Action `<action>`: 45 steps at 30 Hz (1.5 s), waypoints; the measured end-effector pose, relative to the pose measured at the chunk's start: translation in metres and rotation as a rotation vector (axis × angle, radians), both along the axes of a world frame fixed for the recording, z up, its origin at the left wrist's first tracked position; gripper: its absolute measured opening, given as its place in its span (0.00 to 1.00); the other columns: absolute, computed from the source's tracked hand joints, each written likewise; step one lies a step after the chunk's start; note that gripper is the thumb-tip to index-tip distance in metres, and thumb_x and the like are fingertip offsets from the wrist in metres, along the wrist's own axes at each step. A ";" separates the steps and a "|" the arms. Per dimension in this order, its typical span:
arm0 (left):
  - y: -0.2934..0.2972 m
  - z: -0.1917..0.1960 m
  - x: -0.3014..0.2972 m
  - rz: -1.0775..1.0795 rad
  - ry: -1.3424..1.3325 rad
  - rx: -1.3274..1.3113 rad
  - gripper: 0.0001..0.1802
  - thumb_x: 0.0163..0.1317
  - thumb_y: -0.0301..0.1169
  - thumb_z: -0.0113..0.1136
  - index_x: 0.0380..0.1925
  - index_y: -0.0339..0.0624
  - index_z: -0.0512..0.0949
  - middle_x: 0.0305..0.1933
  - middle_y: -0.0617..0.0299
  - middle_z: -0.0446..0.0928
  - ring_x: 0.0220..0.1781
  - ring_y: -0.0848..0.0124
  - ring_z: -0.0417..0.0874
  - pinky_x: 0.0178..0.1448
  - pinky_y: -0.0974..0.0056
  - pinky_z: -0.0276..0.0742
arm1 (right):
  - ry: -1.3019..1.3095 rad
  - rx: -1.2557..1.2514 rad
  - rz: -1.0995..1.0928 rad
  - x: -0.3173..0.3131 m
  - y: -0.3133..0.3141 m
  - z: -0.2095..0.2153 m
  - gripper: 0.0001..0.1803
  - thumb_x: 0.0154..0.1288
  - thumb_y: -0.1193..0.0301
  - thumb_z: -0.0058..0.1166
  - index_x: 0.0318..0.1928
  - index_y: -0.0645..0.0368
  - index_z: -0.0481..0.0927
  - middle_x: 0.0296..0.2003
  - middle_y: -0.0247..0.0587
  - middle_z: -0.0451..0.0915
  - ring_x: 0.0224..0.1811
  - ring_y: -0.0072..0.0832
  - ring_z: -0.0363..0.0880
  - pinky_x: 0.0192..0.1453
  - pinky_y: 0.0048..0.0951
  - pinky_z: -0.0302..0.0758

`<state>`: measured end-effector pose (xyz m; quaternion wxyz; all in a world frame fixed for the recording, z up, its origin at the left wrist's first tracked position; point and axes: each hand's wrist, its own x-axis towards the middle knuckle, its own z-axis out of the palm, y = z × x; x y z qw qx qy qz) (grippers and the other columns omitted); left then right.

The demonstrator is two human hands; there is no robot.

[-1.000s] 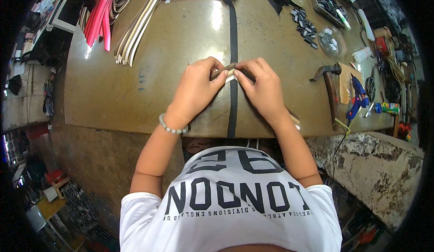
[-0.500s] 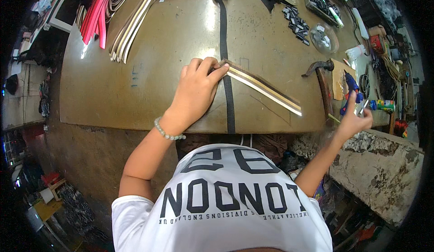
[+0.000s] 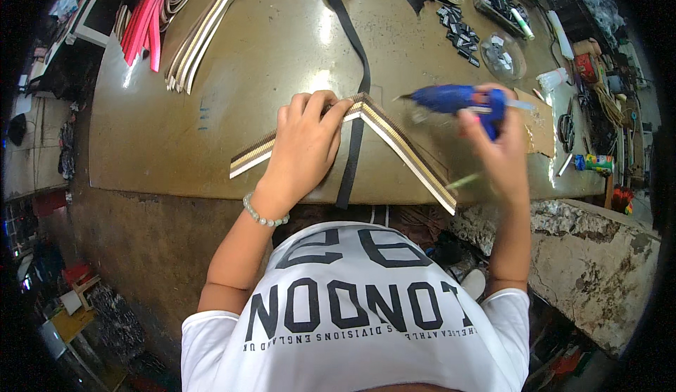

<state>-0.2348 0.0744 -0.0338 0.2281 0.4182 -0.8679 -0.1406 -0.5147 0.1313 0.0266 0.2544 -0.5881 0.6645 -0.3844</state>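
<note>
Pressing the folded brown-and-cream striped webbing strap (image 3: 366, 110) onto the brown table (image 3: 211, 124), the left hand (image 3: 306, 142) has its fingers spread apart while the right hand (image 3: 500, 146) has its fingers clamped on a blue plastic glue gun (image 3: 454, 98).

Few packages, no signs or screens. Clear round plastic container (image 3: 503, 53) holding small dark pieces, far right on the surface (image 3: 211, 131). Beyond it, shallow rectangular tray (image 3: 496, 1) of dark parts. Small red box (image 3: 586, 67) at right edge.

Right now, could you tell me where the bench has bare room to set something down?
Bare: the table between the striped strip bundle, the black strap and the left hand. Crowded: the right edge, past the glue gun in the right hand.
</note>
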 end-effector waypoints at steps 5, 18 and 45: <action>0.008 -0.006 0.000 0.043 0.045 -0.031 0.21 0.60 0.25 0.61 0.55 0.47 0.78 0.52 0.57 0.73 0.55 0.56 0.71 0.57 0.53 0.67 | 0.163 0.081 0.127 0.028 -0.028 -0.004 0.26 0.65 0.59 0.64 0.55 0.61 0.69 0.39 0.52 0.85 0.37 0.43 0.87 0.41 0.36 0.80; 0.008 -0.013 0.000 0.074 0.102 -0.050 0.20 0.59 0.26 0.61 0.53 0.46 0.79 0.51 0.60 0.73 0.53 0.60 0.71 0.56 0.55 0.66 | 0.253 0.036 0.187 0.038 -0.036 -0.007 0.26 0.67 0.60 0.62 0.56 0.61 0.67 0.40 0.54 0.85 0.39 0.49 0.87 0.42 0.40 0.81; 0.010 -0.008 0.001 0.069 0.078 0.034 0.21 0.64 0.35 0.61 0.57 0.48 0.79 0.54 0.57 0.72 0.56 0.55 0.69 0.62 0.53 0.63 | 0.401 -0.169 -0.833 -0.123 0.052 -0.026 0.25 0.76 0.54 0.49 0.49 0.69 0.76 0.42 0.52 0.83 0.45 0.40 0.82 0.53 0.38 0.74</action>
